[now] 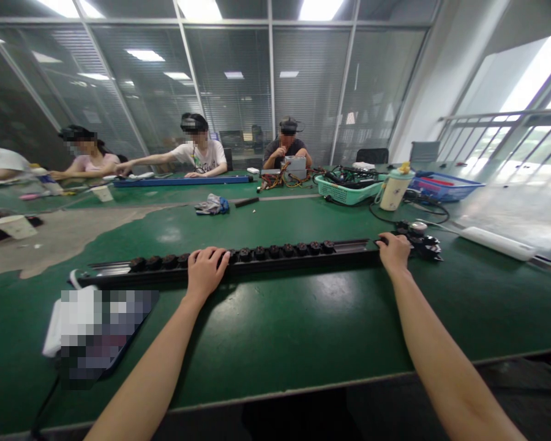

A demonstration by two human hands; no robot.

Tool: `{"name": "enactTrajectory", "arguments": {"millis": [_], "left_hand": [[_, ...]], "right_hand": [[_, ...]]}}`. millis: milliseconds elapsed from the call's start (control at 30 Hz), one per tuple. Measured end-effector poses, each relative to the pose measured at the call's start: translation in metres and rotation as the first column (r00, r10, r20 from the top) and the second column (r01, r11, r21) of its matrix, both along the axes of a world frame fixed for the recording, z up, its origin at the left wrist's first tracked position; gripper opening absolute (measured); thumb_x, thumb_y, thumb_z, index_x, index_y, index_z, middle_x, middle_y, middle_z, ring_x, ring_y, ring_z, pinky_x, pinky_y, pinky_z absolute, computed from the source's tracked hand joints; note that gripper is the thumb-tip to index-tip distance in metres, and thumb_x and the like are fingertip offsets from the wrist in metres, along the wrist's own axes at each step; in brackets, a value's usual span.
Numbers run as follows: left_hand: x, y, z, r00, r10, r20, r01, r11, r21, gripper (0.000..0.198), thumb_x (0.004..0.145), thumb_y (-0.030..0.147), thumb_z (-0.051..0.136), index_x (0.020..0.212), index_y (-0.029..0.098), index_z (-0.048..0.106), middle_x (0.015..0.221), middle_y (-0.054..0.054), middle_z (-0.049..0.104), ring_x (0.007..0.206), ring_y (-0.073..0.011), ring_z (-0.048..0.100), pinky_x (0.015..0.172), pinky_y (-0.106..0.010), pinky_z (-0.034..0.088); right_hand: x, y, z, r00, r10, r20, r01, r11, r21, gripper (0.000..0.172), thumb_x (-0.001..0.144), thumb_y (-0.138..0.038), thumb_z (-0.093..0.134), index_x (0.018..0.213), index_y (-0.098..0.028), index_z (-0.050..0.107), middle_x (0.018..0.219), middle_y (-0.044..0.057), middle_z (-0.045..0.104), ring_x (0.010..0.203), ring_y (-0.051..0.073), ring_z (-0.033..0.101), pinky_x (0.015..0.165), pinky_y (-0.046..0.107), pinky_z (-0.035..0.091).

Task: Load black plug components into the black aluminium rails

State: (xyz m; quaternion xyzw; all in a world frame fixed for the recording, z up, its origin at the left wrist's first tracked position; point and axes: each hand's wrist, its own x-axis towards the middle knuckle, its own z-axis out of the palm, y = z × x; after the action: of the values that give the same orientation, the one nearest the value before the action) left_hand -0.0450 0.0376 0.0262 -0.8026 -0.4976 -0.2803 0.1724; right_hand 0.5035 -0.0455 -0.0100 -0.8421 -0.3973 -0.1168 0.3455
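Observation:
A long black rail [275, 262] lies across the green table in front of me, with a row of round black socket-like pieces [288, 249] set along its channel. Over the row, left of its middle, my left hand [206, 269] is closed round the rail with bent fingers, covering some pieces. At the rail's right end my right hand [395, 251] is closed, thumb and fingers gripping it; the exact contact is partly hidden. Just beyond that hand sits a cluster of small black parts [427, 245]. A white cable [75, 278] shows at the rail's left end.
A blurred phone-like slab [133, 312] and white object [52, 331] lie front left. Farther back are grey gloves [212, 204], a green basket [344, 193] of cables, a cream bottle [395, 191], a blue basket [459, 188] and a white bar [498, 242]. Several people sit opposite.

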Motion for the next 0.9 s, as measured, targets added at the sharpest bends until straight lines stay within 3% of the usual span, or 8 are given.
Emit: {"name": "enactTrajectory", "arguments": {"millis": [133,367,533,667,800,900], "left_hand": [[0.000,-0.001,0.001,1.000,0.000,0.007,0.000,1.000,-0.006,0.044,0.105,0.047,0.036,0.112,0.024,0.072,0.115,-0.010,0.072,0.110,-0.0274,0.063,0.105,-0.047,0.035],[0.001,-0.001,0.001,1.000,0.001,0.004,-0.001,1.000,-0.008,0.044,0.105,0.047,0.035,0.112,0.024,0.072,0.116,-0.010,0.072,0.110,-0.0275,0.063,0.105,-0.047,0.035],[0.000,-0.001,0.000,1.000,-0.002,0.006,0.002,1.000,-0.009,0.043,0.105,0.047,0.035,0.113,0.025,0.071,0.116,-0.010,0.072,0.110,-0.0273,0.062,0.105,-0.047,0.035],[0.000,-0.001,0.001,1.000,-0.009,0.021,0.009,1.000,-0.014,0.043,0.105,0.047,0.036,0.113,0.025,0.072,0.116,-0.010,0.072,0.111,-0.0277,0.062,0.104,-0.047,0.035],[-0.002,-0.002,0.001,1.000,-0.012,0.026,0.012,1.000,-0.010,0.043,0.105,0.047,0.036,0.112,0.025,0.072,0.116,-0.010,0.072,0.111,-0.0278,0.062,0.105,-0.048,0.035],[-0.003,-0.002,0.001,1.000,-0.008,0.015,0.008,1.000,-0.004,0.043,0.105,0.046,0.036,0.112,0.024,0.072,0.115,-0.010,0.073,0.111,-0.0277,0.062,0.106,-0.048,0.035]], "right_hand": [[0.002,-0.006,0.003,0.998,-0.060,0.015,0.061,0.996,-0.072,0.047,0.087,-0.021,0.058,0.133,-0.017,0.069,0.121,0.020,0.061,0.107,0.033,0.053,0.089,0.043,0.040],[-0.001,-0.011,0.003,0.987,-0.150,0.062,0.158,0.976,-0.152,0.042,0.085,-0.013,0.050,0.119,-0.014,0.074,0.126,0.020,0.060,0.116,0.037,0.046,0.090,0.047,0.041],[-0.003,-0.010,0.004,0.988,-0.127,0.084,0.140,0.976,-0.166,0.040,0.079,-0.013,0.054,0.113,-0.011,0.074,0.124,0.022,0.057,0.114,0.037,0.042,0.091,0.049,0.039],[-0.016,-0.015,0.017,0.988,-0.114,0.100,0.125,0.986,-0.110,0.041,0.084,-0.014,0.047,0.116,-0.009,0.072,0.116,0.022,0.057,0.108,0.034,0.043,0.089,0.048,0.037],[-0.056,-0.018,0.041,0.970,0.062,0.237,-0.061,0.998,-0.012,0.041,0.097,-0.023,0.038,0.124,-0.012,0.067,0.120,0.020,0.055,0.110,0.033,0.045,0.089,0.045,0.038],[-0.099,-0.014,0.057,0.921,0.290,0.260,-0.266,0.956,-0.125,0.040,0.102,-0.032,0.037,0.119,-0.014,0.068,0.116,0.018,0.057,0.106,0.030,0.052,0.090,0.041,0.042]]}}
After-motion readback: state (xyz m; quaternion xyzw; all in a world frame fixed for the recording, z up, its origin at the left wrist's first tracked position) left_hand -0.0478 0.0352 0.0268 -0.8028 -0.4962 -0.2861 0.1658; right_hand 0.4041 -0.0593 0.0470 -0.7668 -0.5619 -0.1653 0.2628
